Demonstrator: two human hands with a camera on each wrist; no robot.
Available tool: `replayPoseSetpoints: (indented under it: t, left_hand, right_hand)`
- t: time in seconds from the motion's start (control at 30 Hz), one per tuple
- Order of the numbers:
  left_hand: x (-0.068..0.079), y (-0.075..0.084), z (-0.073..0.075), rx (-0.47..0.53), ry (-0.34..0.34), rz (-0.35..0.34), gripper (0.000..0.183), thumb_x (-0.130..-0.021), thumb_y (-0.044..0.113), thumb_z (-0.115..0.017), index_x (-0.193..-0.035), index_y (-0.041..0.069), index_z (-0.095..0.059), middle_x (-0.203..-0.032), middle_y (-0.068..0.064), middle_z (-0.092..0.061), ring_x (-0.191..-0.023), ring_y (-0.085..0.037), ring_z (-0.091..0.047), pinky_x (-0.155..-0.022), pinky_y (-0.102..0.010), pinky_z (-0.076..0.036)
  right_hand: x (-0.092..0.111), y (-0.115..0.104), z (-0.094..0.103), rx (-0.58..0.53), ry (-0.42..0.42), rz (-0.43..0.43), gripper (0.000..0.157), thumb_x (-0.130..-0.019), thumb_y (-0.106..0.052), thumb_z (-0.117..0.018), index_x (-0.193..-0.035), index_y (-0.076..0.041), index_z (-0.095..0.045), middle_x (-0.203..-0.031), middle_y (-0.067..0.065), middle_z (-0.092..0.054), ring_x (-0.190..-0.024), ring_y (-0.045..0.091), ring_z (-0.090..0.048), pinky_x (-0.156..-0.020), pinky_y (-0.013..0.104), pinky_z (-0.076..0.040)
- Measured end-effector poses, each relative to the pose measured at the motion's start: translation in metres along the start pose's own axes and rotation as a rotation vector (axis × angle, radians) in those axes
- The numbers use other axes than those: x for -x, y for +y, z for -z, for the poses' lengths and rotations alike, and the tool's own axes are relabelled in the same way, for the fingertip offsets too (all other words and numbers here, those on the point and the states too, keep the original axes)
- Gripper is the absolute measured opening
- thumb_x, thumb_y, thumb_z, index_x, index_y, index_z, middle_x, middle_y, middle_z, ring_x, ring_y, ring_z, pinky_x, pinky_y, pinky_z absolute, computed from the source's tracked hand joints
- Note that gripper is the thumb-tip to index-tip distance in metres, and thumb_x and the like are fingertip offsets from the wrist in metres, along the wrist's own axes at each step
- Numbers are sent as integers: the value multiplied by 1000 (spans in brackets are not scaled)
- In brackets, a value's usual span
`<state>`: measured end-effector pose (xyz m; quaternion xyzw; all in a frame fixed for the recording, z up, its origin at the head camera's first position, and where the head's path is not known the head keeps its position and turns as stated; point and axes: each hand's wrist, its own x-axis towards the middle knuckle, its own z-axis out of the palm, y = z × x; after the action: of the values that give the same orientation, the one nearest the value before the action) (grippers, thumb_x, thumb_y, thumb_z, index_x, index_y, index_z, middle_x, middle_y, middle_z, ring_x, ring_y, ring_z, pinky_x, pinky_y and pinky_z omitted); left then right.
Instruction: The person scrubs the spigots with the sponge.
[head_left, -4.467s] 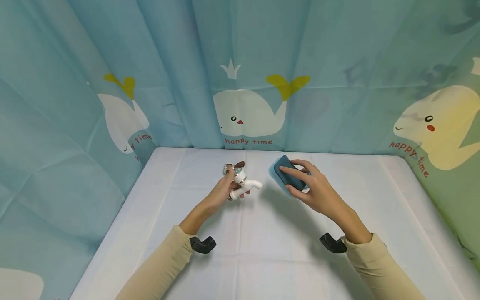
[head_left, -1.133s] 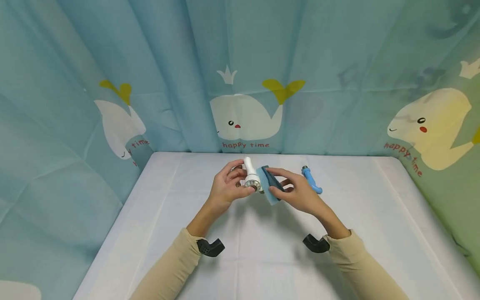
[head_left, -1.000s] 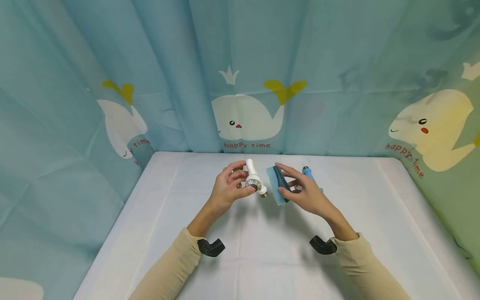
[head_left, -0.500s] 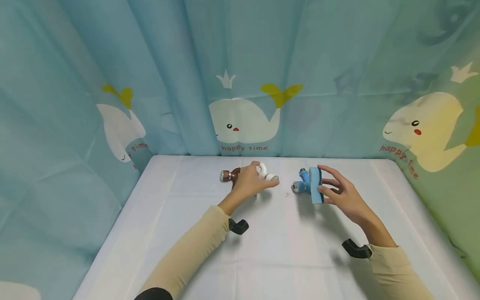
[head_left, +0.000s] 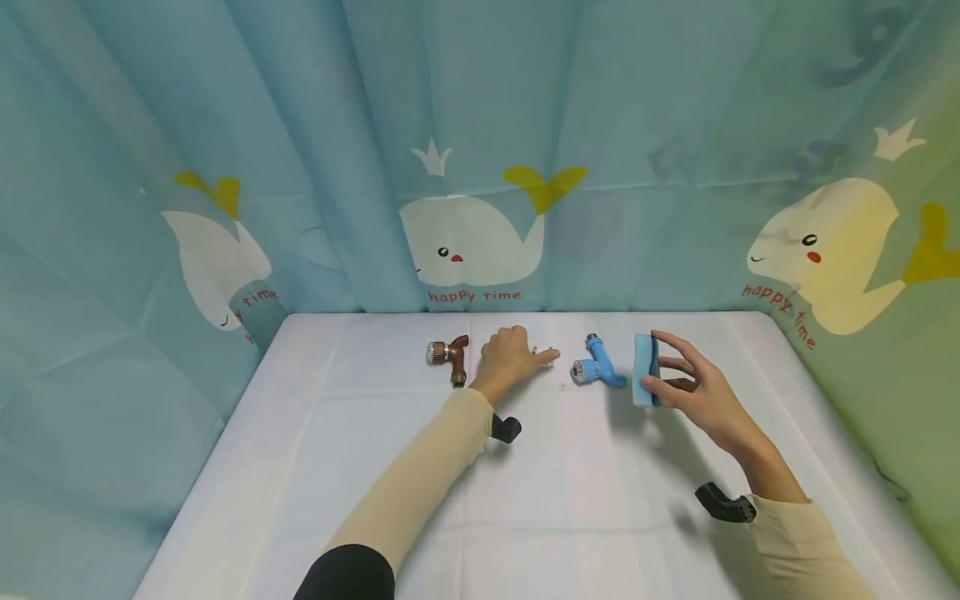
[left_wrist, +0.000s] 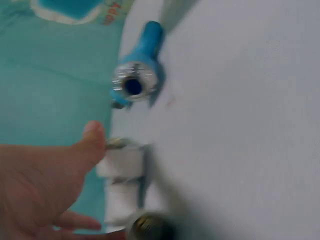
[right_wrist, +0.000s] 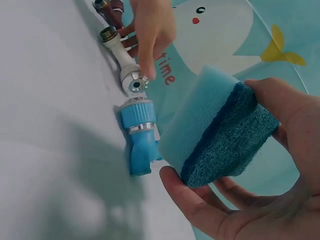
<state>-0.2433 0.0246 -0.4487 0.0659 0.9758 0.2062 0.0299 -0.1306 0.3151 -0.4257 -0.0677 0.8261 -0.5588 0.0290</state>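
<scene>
The left hand (head_left: 508, 360) is low over the table, its thumb and fingers about a white plastic faucet (right_wrist: 120, 53) that lies there. In the head view the hand hides most of this faucet; the left wrist view shows the thumb at its knob end and a finger by the threaded end. Raised above the table, the right hand (head_left: 705, 396) pinches a sponge (right_wrist: 225, 127) between thumb and fingers. The sponge has a light blue foam side and a dark blue scouring side. A blue faucet (head_left: 597, 364) lies between the hands, and a brown faucet (head_left: 453, 360) left of the left hand.
A white cloth covers the table (head_left: 570, 500). A blue-green curtain (head_left: 315, 150) with whale prints hangs along its back and sides. The faucets lie in a row near the back edge.
The white faucet, earlier held up against the sponge, is now down between the brown and blue ones. The left hand has moved right with it; the sponge has moved right, away from it.
</scene>
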Motion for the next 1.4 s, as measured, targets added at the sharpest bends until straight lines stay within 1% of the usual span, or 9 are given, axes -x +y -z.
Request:
replayPoseSetpoints:
  t: [0.13, 0.3, 0.47, 0.63, 0.77, 0.93, 1.03, 1.17, 1.4]
  left_hand:
    - [12, -31, 31, -122, -61, -124, 72, -85, 66, -74, -125, 6, -65, -108, -12, -68, -98, -29, -63, -85, -43, -54]
    - [26, -77, 66, -314, -243, -208, 104, -76, 57, -87, -157, 10, -41, -149, -17, -49, -134, -38, -48, -111, -53, -40]
    - [22, -98, 70, -337, -303, -270, 80, -74, 44, -93, -137, 7, -59, -123, -13, -63, -118, -34, -56, -102, -49, -46]
    - [13, -101, 73, -304, -293, -240, 52, -72, 31, -96, -107, 9, -64, -94, -5, -64, -97, -26, -58, -86, -44, -52]
    - [19, -105, 84, 26, -232, -251, 91, -73, 26, -95, -149, 5, -49, -116, -11, -67, -107, -27, -63, -95, -43, -53]
    - [48, -105, 95, 893, -287, -290, 105, -77, 9, -91, -162, 14, -31, -146, -19, -52, -131, -31, -55, -106, -40, -50]
    - [69, -103, 97, 1226, -333, -351, 107, -74, 3, -92, -162, 12, -31, -150, -22, -46, -133, -30, -54, -105, -39, -51]
    - [85, -99, 95, 1361, -319, -440, 113, -69, 8, -97, -161, 5, -30, -148, -26, -45, -128, -26, -57, -101, -37, -53]
    - [99, -94, 88, 1319, -304, -493, 114, -71, 25, -97, -161, 6, -31, -155, -20, -43, -136, -23, -51, -102, -35, -53]
  right_hand:
    - [1, 0, -3, 55, 1, 12, 77, -98, -24, -74, -162, -33, -32, -151, 31, -42, -115, 34, -64, -76, 35, -61]
    - [4, 3, -5, 83, -14, 30, 75, -98, -23, -73, -162, -29, -33, -153, 30, -40, -119, 49, -59, -75, 31, -61]
    - [7, 10, -11, 114, -27, 42, 75, -98, -22, -74, -161, -26, -34, -156, 27, -37, -121, 48, -58, -78, 26, -58]
    - [4, 8, -19, 133, -37, 78, 74, -97, -23, -74, -161, -27, -36, -158, 21, -37, -125, 45, -56, -82, 22, -56]
    - [1, -1, -27, 135, -45, 113, 73, -97, -21, -75, -160, -27, -39, -153, 21, -44, -118, 41, -61, -83, 24, -56]
    - [0, -16, -48, 145, -72, 183, 72, -96, -19, -76, -158, -27, -41, -145, 20, -51, -106, 31, -65, -81, 26, -58]
    - [-1, -27, -66, 136, -77, 259, 73, -93, -15, -78, -157, -27, -44, -145, 14, -51, -104, 27, -66, -83, 26, -59]
    - [-5, -55, -95, 157, -49, 432, 74, -89, -8, -82, -154, -24, -50, -142, 7, -55, -104, 20, -64, -84, 29, -60]
    - [-12, -108, -144, 347, -16, 800, 69, -85, -19, -87, -148, -19, -59, -148, 17, -50, -118, 29, -62, -81, 40, -61]
